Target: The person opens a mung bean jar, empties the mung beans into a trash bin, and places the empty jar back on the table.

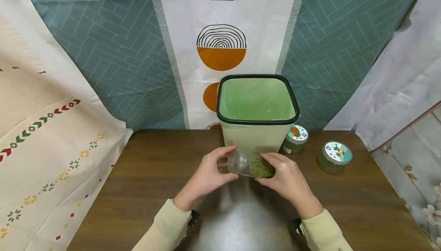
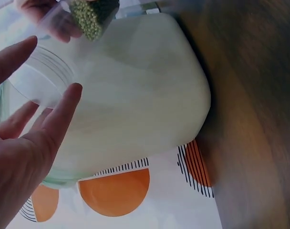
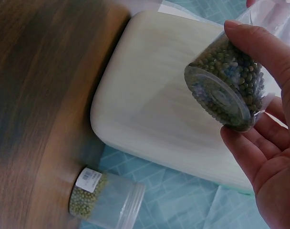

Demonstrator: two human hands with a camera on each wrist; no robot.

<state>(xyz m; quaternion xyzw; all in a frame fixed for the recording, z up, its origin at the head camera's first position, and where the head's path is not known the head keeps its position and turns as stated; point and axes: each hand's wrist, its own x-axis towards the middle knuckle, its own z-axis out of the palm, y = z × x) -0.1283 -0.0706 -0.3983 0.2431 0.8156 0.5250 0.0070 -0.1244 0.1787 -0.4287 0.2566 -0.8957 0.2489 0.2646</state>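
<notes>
A clear plastic jar of green beans [image 1: 262, 168], which look like mung beans, lies tipped on its side before the light green bin [image 1: 256, 138]. My right hand [image 1: 283, 174] grips its base end, thumb and fingers on opposite sides, as the right wrist view shows. The beans are gathered toward that base. At the jar's threaded mouth [image 2: 47, 71], my left hand [image 1: 211, 170] spans the rim between thumb and fingers. No lid shows on this mouth. In the left wrist view the left fingertips [image 2: 74, 90] reach the rim's edge.
The tall bin has a black rim [image 1: 258, 122] and stands at the table's back. Right of it are two lidded jars of beans, one jar [image 1: 295, 140] close against the bin, the other jar [image 1: 333, 156] farther right. Patterned cloth [image 1: 138, 71] hangs behind the brown table [image 1: 155, 166].
</notes>
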